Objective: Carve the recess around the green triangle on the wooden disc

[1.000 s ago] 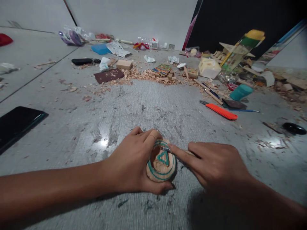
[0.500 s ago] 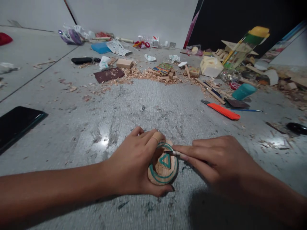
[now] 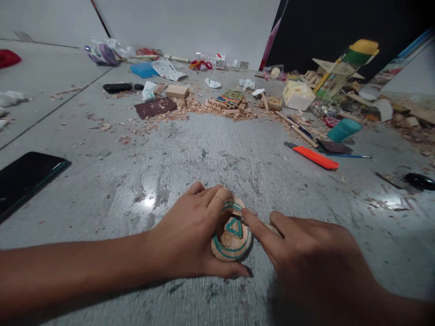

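A round wooden disc (image 3: 232,253) lies on the grey floor, carved with a hollow and marked with green rings and a green triangle. My left hand (image 3: 193,231) grips it from the left, fingers over the far edge and thumb along the near side. In my right hand (image 3: 306,253) is a small carving tool (image 3: 272,229) with a pale handle and a thin metal end. Its tip reaches into the hollow just above the triangle, and my index finger presses along the metal. The rest of the handle is partly hidden by my fingers.
A black phone (image 3: 32,181) lies at left. To the right are an orange cutter knife (image 3: 314,157), a teal cup (image 3: 344,130) and a black object (image 3: 419,181). Wood shavings (image 3: 193,107), a wood block (image 3: 176,92) and brown sandpaper (image 3: 155,107) lie farther back.
My right hand has turned and shifted its grip, its index finger now extended along the tool's metal end. The disc and my left hand have hardly moved.
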The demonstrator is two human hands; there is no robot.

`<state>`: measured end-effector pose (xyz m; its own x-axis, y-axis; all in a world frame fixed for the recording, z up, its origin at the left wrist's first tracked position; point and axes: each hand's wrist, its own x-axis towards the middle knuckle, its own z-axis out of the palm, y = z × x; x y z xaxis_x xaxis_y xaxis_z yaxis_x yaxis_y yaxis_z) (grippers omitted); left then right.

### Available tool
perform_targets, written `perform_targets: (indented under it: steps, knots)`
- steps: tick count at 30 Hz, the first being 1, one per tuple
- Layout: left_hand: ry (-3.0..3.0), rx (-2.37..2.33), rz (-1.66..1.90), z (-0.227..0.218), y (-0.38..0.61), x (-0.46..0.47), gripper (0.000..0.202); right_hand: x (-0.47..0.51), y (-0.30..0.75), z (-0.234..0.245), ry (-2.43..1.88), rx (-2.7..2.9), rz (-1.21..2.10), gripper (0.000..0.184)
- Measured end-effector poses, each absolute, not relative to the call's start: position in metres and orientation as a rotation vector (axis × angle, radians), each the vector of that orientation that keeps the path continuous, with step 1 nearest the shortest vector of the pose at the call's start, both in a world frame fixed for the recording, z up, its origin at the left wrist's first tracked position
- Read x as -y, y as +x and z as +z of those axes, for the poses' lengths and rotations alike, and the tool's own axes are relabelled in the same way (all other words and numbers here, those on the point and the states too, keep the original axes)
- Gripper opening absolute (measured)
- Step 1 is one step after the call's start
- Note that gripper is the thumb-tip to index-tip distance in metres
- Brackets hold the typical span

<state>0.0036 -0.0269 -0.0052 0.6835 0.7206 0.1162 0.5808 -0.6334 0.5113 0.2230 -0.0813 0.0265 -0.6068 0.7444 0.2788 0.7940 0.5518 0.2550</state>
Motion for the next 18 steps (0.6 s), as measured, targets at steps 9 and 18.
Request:
perform_targets:
  steps: [9, 18]
  knots:
    - [2.378, -1.064, 0.422, -0.003, 0.006, 0.025, 0.076, 0.069, 0.236, 0.011, -1.109, 2.572, -0.508, 0.043]
    - [2.342, -1.036, 0.434, -0.005, 0.003, 0.025, 0.089, 0.042, 0.260, 0.020, -0.953, 2.626, -0.226, 0.032]
